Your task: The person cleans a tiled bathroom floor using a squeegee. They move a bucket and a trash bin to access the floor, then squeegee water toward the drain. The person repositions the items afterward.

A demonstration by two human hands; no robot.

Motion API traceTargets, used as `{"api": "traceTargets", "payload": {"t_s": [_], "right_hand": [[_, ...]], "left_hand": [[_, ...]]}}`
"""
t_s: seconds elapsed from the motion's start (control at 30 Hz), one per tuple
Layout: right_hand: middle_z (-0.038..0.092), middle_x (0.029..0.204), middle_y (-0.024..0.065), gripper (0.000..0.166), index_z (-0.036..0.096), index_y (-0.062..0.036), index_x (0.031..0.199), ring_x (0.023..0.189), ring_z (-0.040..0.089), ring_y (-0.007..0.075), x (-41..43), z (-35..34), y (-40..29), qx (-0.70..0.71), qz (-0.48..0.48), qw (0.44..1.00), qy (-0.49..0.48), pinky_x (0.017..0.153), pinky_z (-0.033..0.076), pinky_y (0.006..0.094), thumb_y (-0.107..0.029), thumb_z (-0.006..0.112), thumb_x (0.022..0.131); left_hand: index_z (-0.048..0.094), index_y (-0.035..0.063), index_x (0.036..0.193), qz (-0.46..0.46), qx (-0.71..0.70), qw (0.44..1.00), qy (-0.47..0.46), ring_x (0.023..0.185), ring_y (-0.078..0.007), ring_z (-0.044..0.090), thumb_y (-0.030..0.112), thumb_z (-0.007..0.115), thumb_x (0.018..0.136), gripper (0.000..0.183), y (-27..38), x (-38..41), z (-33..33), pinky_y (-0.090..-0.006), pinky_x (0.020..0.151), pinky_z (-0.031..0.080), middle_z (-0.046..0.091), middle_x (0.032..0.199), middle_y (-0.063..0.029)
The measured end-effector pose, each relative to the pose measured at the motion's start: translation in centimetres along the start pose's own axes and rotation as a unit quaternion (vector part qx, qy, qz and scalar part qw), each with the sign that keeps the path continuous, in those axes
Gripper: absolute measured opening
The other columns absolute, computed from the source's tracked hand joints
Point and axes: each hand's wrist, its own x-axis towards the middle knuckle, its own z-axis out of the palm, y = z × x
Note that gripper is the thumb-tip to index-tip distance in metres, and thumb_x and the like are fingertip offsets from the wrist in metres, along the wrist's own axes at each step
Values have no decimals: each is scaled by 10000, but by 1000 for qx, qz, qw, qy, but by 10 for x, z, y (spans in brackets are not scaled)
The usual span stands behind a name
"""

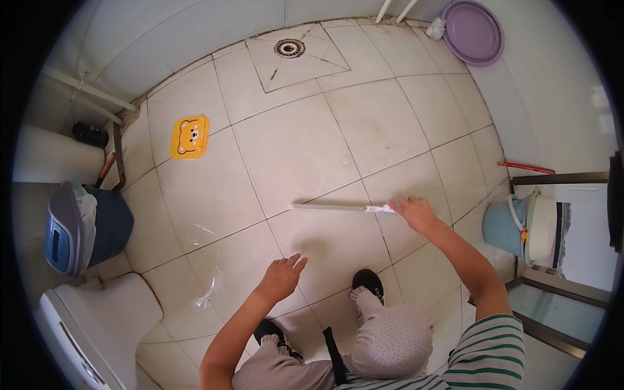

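My right hand (413,214) is closed around the right end of a thin white stick-like tool (329,207), which lies low over the beige floor tiles and points left. What the tool's far end touches cannot be told for sure. Nothing is in my left hand (286,276), held above the floor with its fingers apart, left of my knees. A yellow plate-like item with a bear face (190,137) lies flat on the tiles at the upper left. Clear, shiny film or wet patches (207,292) show on the floor left of my left hand.
A round floor drain (289,48) is near the far wall. At left stand a blue lidded bin (109,226) and a white toilet (112,312). A purple basin (473,33) leans at the upper right; a light blue bucket (502,229) stands at right, near a red stick (529,168).
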Motion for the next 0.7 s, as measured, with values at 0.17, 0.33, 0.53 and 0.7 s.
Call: {"api": "traceTargets", "payload": {"t_s": [0.17, 0.33, 0.53, 0.7], "right_hand": [[543, 740, 45, 362, 584, -138, 1100, 668, 565, 204, 96, -7, 60, -36, -35, 996, 77, 522, 437, 330, -98, 530, 744], [563, 756, 51, 333, 586, -120, 1083, 686, 582, 202, 202, -16, 85, -56, 13, 989, 139, 539, 463, 322, -92, 526, 756], [561, 807, 86, 393, 542, -137, 1173, 684, 595, 221, 176, -38, 88, -5, 157, 971, 182, 543, 482, 335, -88, 515, 784], [580, 934, 164, 487, 457, -119, 1268, 720, 619, 309, 13, -6, 135, 101, 406, 906, 63, 617, 507, 415, -75, 511, 786]], "left_hand": [[438, 56, 1259, 30, 51, 998, -23, 1002, -298, 557, 85, 567, 766, 510, 26, 33, -14, -393, 866, 442, 482, 1248, -156], [437, 50, 1258, 50, 87, 994, -37, 1004, -286, 554, 63, 567, 745, 530, 54, 63, -31, -386, 873, 434, 491, 1231, -158], [446, 38, 1245, 48, 108, 992, -38, 987, -283, 557, 54, 570, 726, 534, 76, 86, -39, -389, 853, 438, 501, 1216, -165], [444, 66, 1257, 12, 88, 993, -75, 999, -289, 556, 112, 590, 758, 522, 70, 67, -22, -395, 857, 438, 512, 1211, -149]]}}
